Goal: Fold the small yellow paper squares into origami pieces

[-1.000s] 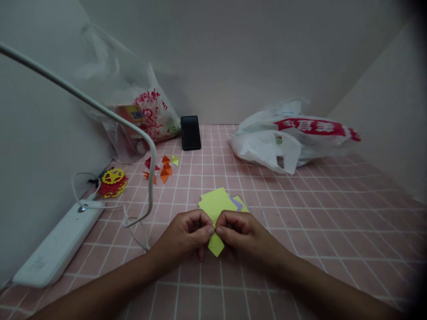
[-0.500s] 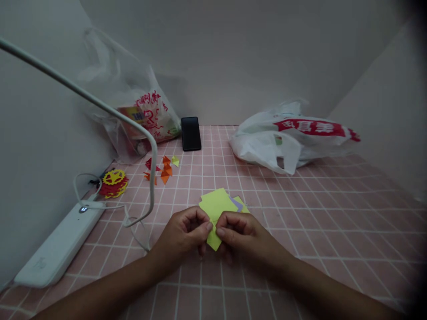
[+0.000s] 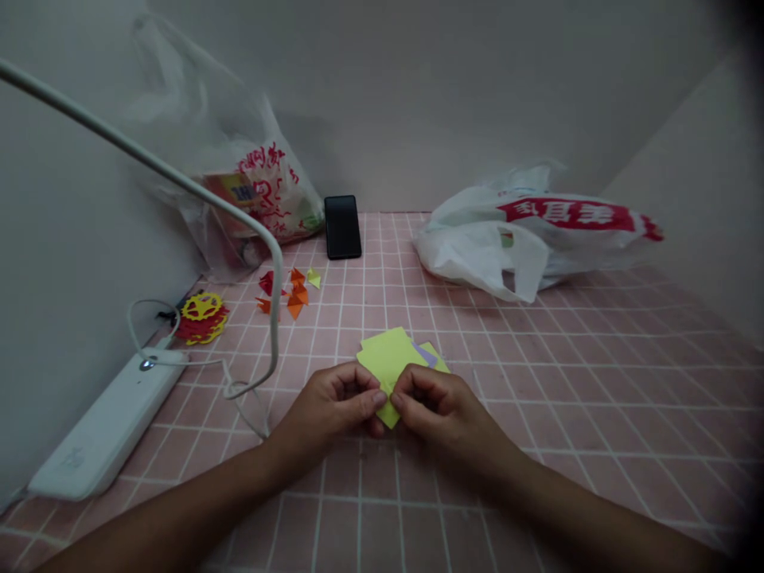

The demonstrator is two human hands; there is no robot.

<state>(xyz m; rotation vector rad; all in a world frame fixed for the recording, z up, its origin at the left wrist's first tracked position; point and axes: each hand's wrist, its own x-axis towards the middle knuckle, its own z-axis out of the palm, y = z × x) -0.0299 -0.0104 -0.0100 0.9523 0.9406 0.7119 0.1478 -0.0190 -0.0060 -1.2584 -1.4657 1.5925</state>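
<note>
The left hand [image 3: 352, 398] and right hand [image 3: 426, 398] are nearly touching in front of me, both pinching the yellow paper [image 3: 391, 415] at the table's [image 3: 430, 525] near middle, probably from two sides to steady it, the paper stack [image 3: 382, 346] just beyond, apparently for easy reach. To the left, the cord [image 3: 275, 318] and white box [image 3: 113, 430] seem to crowd that arm; the right has more room, the right bag [image 3: 477, 259] lying well apart, near the far edge.
</note>
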